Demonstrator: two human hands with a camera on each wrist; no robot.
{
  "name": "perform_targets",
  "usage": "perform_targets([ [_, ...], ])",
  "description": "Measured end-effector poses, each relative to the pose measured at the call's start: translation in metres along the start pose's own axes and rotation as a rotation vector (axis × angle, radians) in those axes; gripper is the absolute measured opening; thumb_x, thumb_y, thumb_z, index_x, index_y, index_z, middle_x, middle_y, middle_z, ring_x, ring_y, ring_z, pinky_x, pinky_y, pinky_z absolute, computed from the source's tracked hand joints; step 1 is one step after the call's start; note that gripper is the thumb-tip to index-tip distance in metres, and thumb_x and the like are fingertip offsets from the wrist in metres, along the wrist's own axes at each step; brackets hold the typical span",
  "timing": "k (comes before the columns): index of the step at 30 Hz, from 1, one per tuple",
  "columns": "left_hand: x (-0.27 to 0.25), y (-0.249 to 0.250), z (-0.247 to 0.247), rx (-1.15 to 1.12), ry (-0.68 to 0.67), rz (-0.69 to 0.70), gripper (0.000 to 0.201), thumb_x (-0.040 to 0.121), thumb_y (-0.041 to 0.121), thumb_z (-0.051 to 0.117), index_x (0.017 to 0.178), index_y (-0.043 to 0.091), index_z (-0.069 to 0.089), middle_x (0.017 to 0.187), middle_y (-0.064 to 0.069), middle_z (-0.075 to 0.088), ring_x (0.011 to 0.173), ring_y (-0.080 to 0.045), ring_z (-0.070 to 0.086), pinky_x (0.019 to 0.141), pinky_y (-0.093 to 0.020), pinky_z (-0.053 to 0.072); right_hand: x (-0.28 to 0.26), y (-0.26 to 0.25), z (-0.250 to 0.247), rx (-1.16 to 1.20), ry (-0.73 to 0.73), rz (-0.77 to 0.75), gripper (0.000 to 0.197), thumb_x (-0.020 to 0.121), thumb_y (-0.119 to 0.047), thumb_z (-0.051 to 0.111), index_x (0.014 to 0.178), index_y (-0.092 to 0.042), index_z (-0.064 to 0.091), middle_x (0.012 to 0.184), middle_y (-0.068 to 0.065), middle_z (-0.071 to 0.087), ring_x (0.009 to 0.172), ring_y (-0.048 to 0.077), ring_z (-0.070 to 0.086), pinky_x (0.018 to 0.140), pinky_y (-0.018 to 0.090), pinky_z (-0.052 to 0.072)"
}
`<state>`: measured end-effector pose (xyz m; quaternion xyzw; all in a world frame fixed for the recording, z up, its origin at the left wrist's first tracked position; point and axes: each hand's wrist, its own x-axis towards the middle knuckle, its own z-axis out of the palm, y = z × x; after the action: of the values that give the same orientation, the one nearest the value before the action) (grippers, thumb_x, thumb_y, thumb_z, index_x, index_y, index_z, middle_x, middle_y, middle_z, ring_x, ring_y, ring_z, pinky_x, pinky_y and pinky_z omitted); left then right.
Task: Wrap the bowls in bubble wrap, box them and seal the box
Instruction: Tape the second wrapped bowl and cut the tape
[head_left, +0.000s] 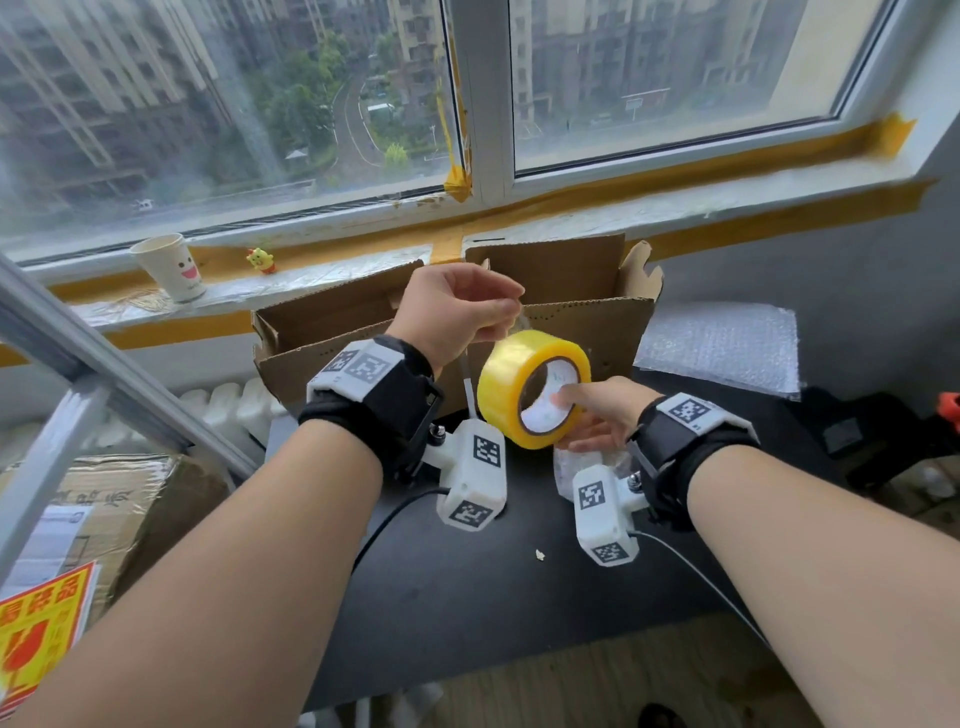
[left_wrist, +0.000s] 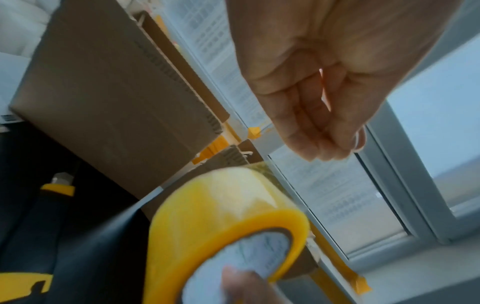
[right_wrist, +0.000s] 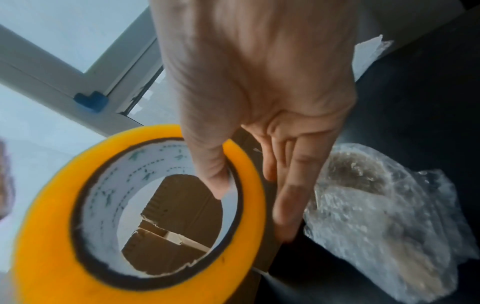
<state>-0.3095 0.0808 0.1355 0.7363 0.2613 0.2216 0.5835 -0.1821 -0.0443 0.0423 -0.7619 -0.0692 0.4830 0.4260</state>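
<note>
My right hand (head_left: 597, 415) holds a yellow roll of packing tape (head_left: 504, 384) above the black table, thumb inside the white core (right_wrist: 161, 164) and fingers along the outside. Just above the roll, my left hand (head_left: 462, 306) pinches the tape's clear free end between its fingertips (left_wrist: 337, 148). An open cardboard box (head_left: 587, 322) stands behind the roll, flaps up; its inside is hidden. A bubble-wrapped bundle (right_wrist: 376, 216) lies on the table below my right hand (right_wrist: 259, 92). The roll (left_wrist: 221, 205) fills the lower left wrist view.
A loose bubble wrap sheet (head_left: 722, 348) lies right of the box. On the windowsill stand a paper cup (head_left: 174, 267) and a small yellow toy (head_left: 262, 260). A yellow and black tool (left_wrist: 58, 187) lies on the table (head_left: 519, 597). Another taped carton (head_left: 104, 509) sits lower left.
</note>
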Motion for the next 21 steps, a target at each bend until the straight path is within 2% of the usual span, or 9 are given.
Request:
perform_targets([
  [3,0.004,0.008,0.014,0.062,-0.034,0.009,0.013,0.083,-0.003,0.070,0.083,0.010,0.072,0.077,-0.008,0.070,0.068,-0.015,0.064,0.071,-0.028,0.059,0.003,-0.003,-0.007,-0.022,0.136,-0.145,0.026,0.086,-0.022,0.071,0.085,-0.001,0.055,0.081,0.016,0.061,0.070,0.027,0.066,0.066,0.035,0.058],
  [5,0.009,0.010,0.021,0.096,-0.004,0.020,0.014,0.083,-0.003,0.069,0.082,0.010,0.071,0.077,-0.009,0.070,0.069,-0.016,0.064,0.068,-0.026,0.059,-0.001,-0.006,-0.013,0.031,0.114,-0.243,0.022,0.089,-0.022,0.066,0.079,-0.005,0.057,0.077,0.014,0.062,0.068,0.023,0.064,0.067,0.034,0.055],
  [8,0.015,0.010,0.031,0.141,0.032,0.030,0.012,0.083,-0.003,0.069,0.082,0.009,0.072,0.077,-0.010,0.070,0.068,-0.016,0.064,0.066,-0.025,0.058,-0.008,-0.006,-0.017,0.009,-0.106,-0.306,0.036,0.086,-0.043,0.068,0.094,-0.008,0.068,0.097,0.013,0.073,0.092,0.024,0.068,0.087,0.039,0.052],
  [10,0.016,0.009,0.038,0.136,0.034,0.024,0.013,0.083,-0.003,0.068,0.081,0.009,0.072,0.074,-0.009,0.069,0.065,-0.015,0.063,0.066,-0.027,0.058,-0.008,-0.003,-0.019,-0.018,-0.207,-0.292,0.068,0.065,-0.058,0.080,0.109,-0.008,0.069,0.116,0.018,0.068,0.111,0.030,0.064,0.102,0.046,0.047],
  [11,0.016,0.009,0.042,0.129,0.031,0.022,0.013,0.083,-0.003,0.068,0.081,0.009,0.072,0.073,-0.008,0.069,0.064,-0.015,0.064,0.067,-0.029,0.058,-0.005,0.000,-0.021,-0.031,-0.253,-0.283,0.076,0.058,-0.057,0.084,0.113,-0.007,0.068,0.119,0.020,0.066,0.112,0.032,0.063,0.103,0.047,0.046],
  [15,0.016,0.009,0.057,0.098,0.038,0.011,0.008,0.084,-0.002,0.069,0.086,0.005,0.073,0.080,-0.014,0.072,0.068,-0.017,0.066,0.071,-0.032,0.060,-0.007,0.004,-0.036,-0.129,-0.354,-0.340,0.036,0.082,-0.028,0.075,0.106,-0.002,0.067,0.103,0.015,0.071,0.094,0.025,0.067,0.097,0.045,0.051],
  [16,0.017,0.009,0.059,0.075,0.062,0.006,0.008,0.083,-0.002,0.069,0.085,0.004,0.073,0.080,-0.015,0.072,0.068,-0.019,0.066,0.072,-0.032,0.060,-0.008,0.005,-0.042,-0.118,-0.341,-0.358,0.031,0.084,-0.027,0.071,0.101,-0.002,0.066,0.096,0.015,0.072,0.090,0.025,0.067,0.093,0.043,0.053],
  [19,0.019,0.002,0.062,-0.030,0.158,-0.043,0.013,0.082,-0.005,0.068,0.079,0.006,0.072,0.079,-0.015,0.071,0.068,-0.022,0.066,0.073,-0.034,0.060,-0.011,0.003,-0.060,-0.224,-0.082,-0.435,0.042,0.077,-0.047,0.074,0.085,-0.007,0.066,0.077,0.008,0.069,0.072,0.018,0.062,0.070,0.029,0.050],
  [21,0.018,-0.007,0.066,-0.092,0.197,-0.090,0.013,0.082,-0.007,0.068,0.079,0.005,0.072,0.081,-0.016,0.071,0.072,-0.023,0.068,0.075,-0.033,0.060,-0.011,0.002,-0.075,-0.255,0.060,-0.447,0.047,0.073,-0.056,0.075,0.075,-0.011,0.064,0.069,0.006,0.063,0.066,0.016,0.057,0.065,0.027,0.045],
])
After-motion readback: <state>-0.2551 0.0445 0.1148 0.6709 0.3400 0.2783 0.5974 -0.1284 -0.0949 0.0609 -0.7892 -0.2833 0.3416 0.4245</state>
